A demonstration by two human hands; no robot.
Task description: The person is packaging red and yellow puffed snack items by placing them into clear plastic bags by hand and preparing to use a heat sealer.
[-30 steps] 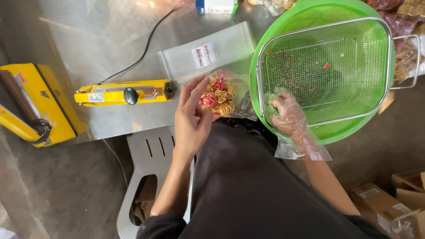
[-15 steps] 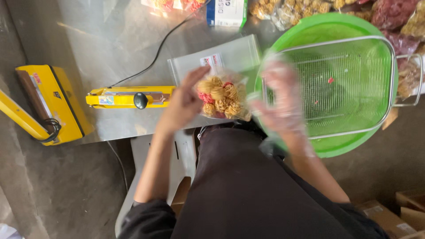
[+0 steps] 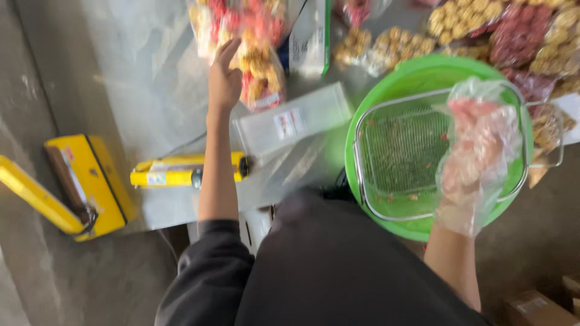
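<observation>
The left hand (image 3: 223, 78) reaches far across the tabletop (image 3: 139, 90), fingers pressed to a filled snack bag (image 3: 257, 72). The gloved right hand (image 3: 477, 151) hovers over a wire basket (image 3: 399, 157) in a green bowl (image 3: 423, 75), fingers loosely spread. Flat bags (image 3: 290, 124) and a yellow sealer (image 3: 187, 172) lie between; bare tabletop lies leftward.

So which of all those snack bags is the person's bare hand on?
The filled clear bag of red and yellow snacks, at the left hand's fingertips. The other filled bags lie farther right, beyond the green basin.
</observation>
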